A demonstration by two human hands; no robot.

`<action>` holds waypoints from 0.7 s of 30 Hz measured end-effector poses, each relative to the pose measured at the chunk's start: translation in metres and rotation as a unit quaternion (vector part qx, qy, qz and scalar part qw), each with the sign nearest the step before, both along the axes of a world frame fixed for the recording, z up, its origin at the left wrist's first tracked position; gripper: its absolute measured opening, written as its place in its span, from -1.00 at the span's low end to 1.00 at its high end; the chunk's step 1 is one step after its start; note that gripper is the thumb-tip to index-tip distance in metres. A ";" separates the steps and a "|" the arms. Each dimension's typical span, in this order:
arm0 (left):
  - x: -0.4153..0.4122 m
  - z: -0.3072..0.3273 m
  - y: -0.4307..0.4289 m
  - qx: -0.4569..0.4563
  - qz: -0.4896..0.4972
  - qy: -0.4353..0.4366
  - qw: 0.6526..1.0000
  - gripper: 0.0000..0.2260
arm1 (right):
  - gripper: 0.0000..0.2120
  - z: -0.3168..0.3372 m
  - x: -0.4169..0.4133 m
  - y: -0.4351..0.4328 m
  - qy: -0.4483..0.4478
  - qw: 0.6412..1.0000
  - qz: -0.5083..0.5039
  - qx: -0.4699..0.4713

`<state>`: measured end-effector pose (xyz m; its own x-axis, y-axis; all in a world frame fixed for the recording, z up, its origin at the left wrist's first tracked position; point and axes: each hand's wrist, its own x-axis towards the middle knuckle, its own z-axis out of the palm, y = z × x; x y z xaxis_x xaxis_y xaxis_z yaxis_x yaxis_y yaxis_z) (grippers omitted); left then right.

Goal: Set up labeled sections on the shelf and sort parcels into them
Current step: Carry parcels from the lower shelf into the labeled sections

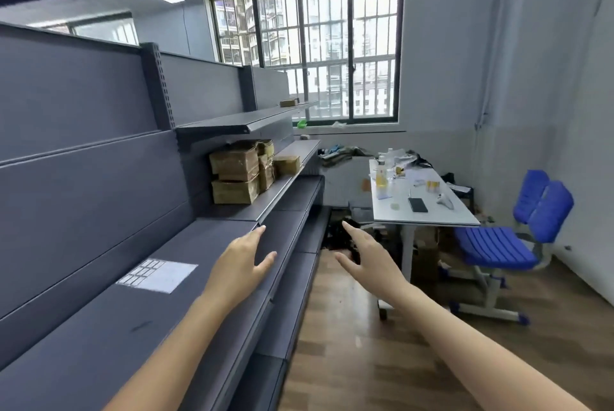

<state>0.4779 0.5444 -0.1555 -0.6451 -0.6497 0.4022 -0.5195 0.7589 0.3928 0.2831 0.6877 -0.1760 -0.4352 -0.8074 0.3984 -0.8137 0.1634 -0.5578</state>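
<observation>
A dark grey metal shelf point(99, 344) runs along the left. On its near board lies a white label sheet point(157, 276) with a grid of small labels at one end. Several taped brown parcels point(236, 174) are stacked further along the same level, and one more parcel point(288, 102) sits on the top board. My left hand point(242, 261) hovers open over the shelf's front edge, fingers straight, holding nothing. My right hand point(362, 254) is stretched out open above the floor beside the shelf, also empty.
A white table point(422, 208) with a phone, bottles and small items stands at the right. Blue chairs point(505, 244) are beside it. A barred window point(309, 45) fills the far wall. Clutter lies on the floor under the table and near the shelf's far end.
</observation>
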 end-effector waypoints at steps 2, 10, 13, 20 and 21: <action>-0.042 0.008 -0.042 -0.005 -0.003 0.005 1.000 -0.48 | -0.39 0.008 -0.038 -0.042 0.010 1.000 -0.006 0.000; -0.183 0.017 -0.164 -0.016 -0.028 0.011 0.999 -0.49 | -0.43 0.014 -0.162 -0.167 0.016 1.000 -0.004 -0.004; -0.227 0.005 -0.200 -0.004 -0.022 0.016 1.000 -0.50 | -0.43 0.002 -0.211 -0.206 0.006 1.000 0.010 0.003; -0.315 -0.018 -0.300 0.011 0.061 0.019 0.998 -0.48 | -0.42 -0.014 -0.327 -0.333 0.000 0.997 0.081 0.012; -0.327 -0.018 -0.315 0.014 0.081 0.025 0.996 -0.48 | -0.42 -0.013 -0.342 -0.353 -0.001 0.995 0.099 0.015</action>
